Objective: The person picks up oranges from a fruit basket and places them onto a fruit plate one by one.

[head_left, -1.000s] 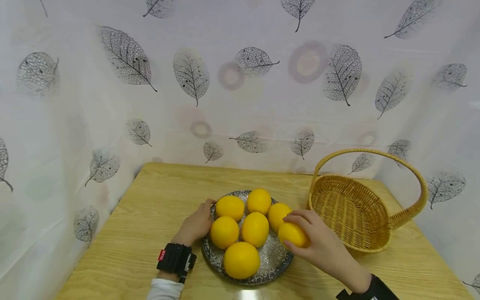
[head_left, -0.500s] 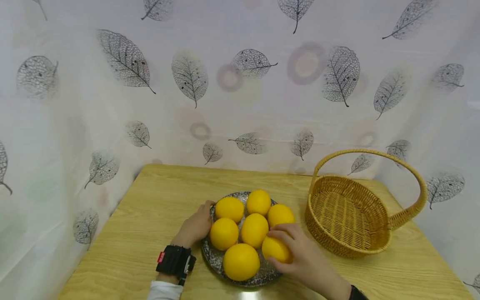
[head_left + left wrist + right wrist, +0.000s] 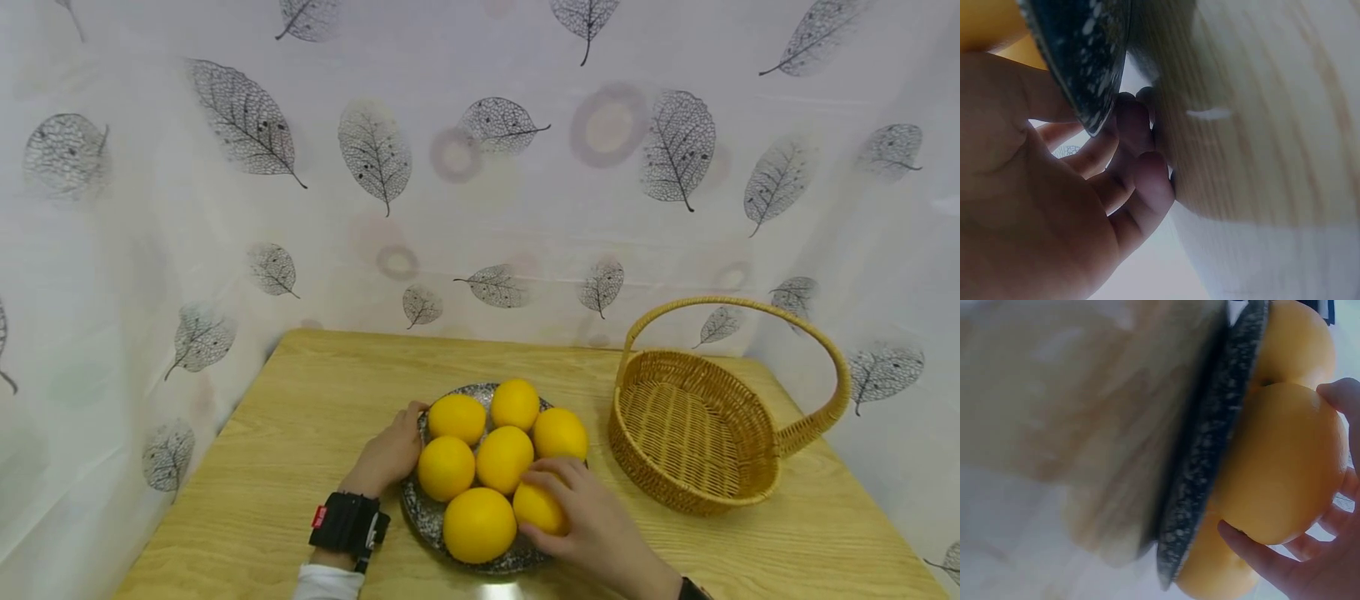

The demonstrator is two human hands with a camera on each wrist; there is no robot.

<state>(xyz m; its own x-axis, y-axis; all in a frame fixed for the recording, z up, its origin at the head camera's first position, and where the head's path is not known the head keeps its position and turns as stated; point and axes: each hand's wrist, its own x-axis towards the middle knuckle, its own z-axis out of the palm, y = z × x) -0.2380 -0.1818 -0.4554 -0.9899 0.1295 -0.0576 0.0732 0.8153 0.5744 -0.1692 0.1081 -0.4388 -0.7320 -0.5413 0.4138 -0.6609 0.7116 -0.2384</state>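
A dark speckled plate (image 3: 422, 515) holds several yellow-orange oranges (image 3: 480, 525). My left hand (image 3: 392, 454) holds the plate's left rim; in the left wrist view its fingers (image 3: 1150, 178) curl under the rim, tips against the tabletop. On the plate's right side, my right hand (image 3: 592, 521) grips one orange (image 3: 538, 510) between thumb and fingers. That orange sits beside the front orange, with others behind it. In the right wrist view the gripped orange (image 3: 1285, 465) is close over the plate's rim (image 3: 1210, 447), fingertips spread on its skin. My palm hides part of it in the head view.
A wicker basket (image 3: 647, 477) with a tall arched handle (image 3: 738, 302) stands to the right of the plate, with only its woven bottom showing inside. Both are on a light wooden table (image 3: 330, 375). A leaf-patterned cloth (image 3: 510, 217) hangs behind and at the sides.
My right hand has carried the orange leftward and down, from the plate's right edge to beside the front orange. The left hand stays at the rim; the basket has not moved.
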